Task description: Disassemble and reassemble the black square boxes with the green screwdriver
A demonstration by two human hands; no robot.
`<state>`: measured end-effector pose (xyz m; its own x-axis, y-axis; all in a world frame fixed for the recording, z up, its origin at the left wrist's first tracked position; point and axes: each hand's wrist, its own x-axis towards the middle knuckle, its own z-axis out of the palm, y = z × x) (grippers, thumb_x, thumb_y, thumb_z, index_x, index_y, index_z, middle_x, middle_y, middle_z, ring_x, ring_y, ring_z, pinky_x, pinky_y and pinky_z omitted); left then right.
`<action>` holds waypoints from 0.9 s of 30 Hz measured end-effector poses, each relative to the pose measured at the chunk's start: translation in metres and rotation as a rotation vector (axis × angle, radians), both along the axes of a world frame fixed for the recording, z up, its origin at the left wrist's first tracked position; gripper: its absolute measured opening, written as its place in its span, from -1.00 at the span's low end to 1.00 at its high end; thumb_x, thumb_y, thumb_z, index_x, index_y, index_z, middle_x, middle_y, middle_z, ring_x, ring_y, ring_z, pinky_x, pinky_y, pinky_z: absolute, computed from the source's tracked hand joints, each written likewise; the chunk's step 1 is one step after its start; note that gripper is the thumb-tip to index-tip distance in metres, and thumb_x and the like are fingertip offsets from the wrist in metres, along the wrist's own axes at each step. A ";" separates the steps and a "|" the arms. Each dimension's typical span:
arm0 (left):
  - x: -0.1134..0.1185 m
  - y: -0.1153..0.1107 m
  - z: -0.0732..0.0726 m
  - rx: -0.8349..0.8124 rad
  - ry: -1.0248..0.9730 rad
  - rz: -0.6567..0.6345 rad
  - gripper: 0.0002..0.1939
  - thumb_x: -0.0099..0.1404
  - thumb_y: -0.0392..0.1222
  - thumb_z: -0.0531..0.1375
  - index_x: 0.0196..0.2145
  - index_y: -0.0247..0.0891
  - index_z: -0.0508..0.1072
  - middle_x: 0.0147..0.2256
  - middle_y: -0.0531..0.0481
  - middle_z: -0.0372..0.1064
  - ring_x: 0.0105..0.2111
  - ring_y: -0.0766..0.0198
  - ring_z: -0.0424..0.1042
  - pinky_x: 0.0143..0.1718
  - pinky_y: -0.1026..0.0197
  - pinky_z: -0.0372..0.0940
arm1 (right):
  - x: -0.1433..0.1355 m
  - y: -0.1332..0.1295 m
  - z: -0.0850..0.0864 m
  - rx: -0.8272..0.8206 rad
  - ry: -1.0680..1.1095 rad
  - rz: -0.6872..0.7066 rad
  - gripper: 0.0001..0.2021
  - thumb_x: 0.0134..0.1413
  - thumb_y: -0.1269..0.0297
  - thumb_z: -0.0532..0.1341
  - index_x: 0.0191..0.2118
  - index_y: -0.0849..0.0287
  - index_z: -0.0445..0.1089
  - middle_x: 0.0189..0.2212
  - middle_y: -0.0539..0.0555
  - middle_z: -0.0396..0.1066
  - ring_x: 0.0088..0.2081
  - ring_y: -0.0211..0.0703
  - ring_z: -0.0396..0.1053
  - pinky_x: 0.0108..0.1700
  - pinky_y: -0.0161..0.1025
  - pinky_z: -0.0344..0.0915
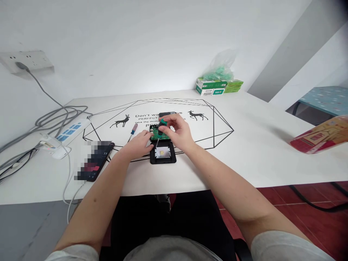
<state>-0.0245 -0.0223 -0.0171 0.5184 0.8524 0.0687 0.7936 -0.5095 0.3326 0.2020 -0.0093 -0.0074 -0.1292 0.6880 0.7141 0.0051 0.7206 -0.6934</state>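
One white cable [68, 170] hangs over the counter's [244, 163] near edge under your left forearm; a snag there could tug the phone [99, 161], to which it seems to run. Next, a black cover [174, 160] with a metal plate [163, 153] on it lies just below the green circuit board [155, 135], which sits in its black shell in front of you; a slipping blade could scratch either, I'd judge. Your left hand [139, 145] spreads its fingers at the left edge of these parts; you may be steadying them, but I can't tell whether you pinch anything. If that support is light, a sideways push could skid the board over the smooth surface. Your right hand [177, 131] grips the black-and-green screwdriver [162, 127], shaft slanting downward; its exact contact is too small to tell, and too much force off-axis could gouge the board. Beyond, a dark object [166, 114] sits close behind your knuckles and might get knocked.
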 end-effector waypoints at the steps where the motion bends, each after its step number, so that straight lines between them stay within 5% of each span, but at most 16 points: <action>1: 0.000 0.000 0.001 0.000 0.002 -0.003 -0.56 0.47 -0.08 0.10 0.23 -0.20 0.36 0.10 -0.22 0.32 0.10 -0.10 0.44 0.17 -0.14 0.37 | 0.000 -0.001 0.001 0.019 -0.016 -0.015 -0.74 0.25 0.05 0.39 -0.06 0.02 0.46 -0.08 0.09 0.61 -0.17 -0.11 0.51 -0.12 -0.05 0.46; 7: 0.001 -0.002 0.003 -0.002 0.014 0.008 -0.62 0.47 -0.07 0.10 0.17 -0.20 0.38 0.10 -0.21 0.32 0.07 -0.08 0.45 0.16 -0.13 0.38 | 0.003 -0.005 0.006 0.178 -0.098 -0.032 -0.76 0.42 0.05 0.21 0.01 0.00 0.53 -0.13 0.11 0.54 -0.19 -0.08 0.45 -0.09 0.01 0.46; 13: 0.001 -0.003 0.003 -0.015 0.020 0.010 -0.58 0.48 -0.06 0.09 0.22 -0.20 0.35 0.13 -0.21 0.31 0.10 -0.09 0.45 0.17 -0.13 0.38 | 0.004 0.001 0.003 0.131 -0.060 -0.045 -0.81 0.40 0.13 0.20 0.00 0.01 0.49 -0.26 0.05 0.38 -0.23 -0.09 0.38 -0.08 0.00 0.44; 20: 0.001 -0.001 0.001 -0.005 0.014 0.000 -0.59 0.48 -0.07 0.10 0.22 -0.20 0.35 0.12 -0.23 0.31 0.09 -0.09 0.44 0.19 -0.15 0.37 | 0.001 -0.002 0.004 -0.066 0.006 0.165 -0.70 0.31 -0.05 0.33 -0.04 -0.01 0.32 0.22 0.19 0.41 0.14 -0.02 0.49 0.04 -0.02 0.51; 23: 0.001 -0.001 0.002 -0.014 0.015 0.009 -0.59 0.47 -0.07 0.10 0.21 -0.22 0.36 0.11 -0.23 0.31 0.09 -0.10 0.44 0.19 -0.15 0.37 | -0.001 -0.002 0.001 -0.106 0.028 0.212 -0.68 0.30 0.00 0.36 -0.04 0.00 0.28 0.08 0.15 0.53 0.00 -0.10 0.57 -0.02 -0.08 0.51; 27: 0.002 -0.001 0.002 -0.015 0.029 0.019 -0.59 0.47 -0.09 0.11 0.21 -0.22 0.36 0.11 -0.22 0.31 0.08 -0.09 0.45 0.17 -0.13 0.38 | -0.002 0.001 -0.003 -0.013 0.013 0.071 -0.70 0.22 0.10 0.42 -0.05 0.01 0.37 -0.03 0.10 0.57 -0.08 -0.12 0.55 -0.11 -0.11 0.48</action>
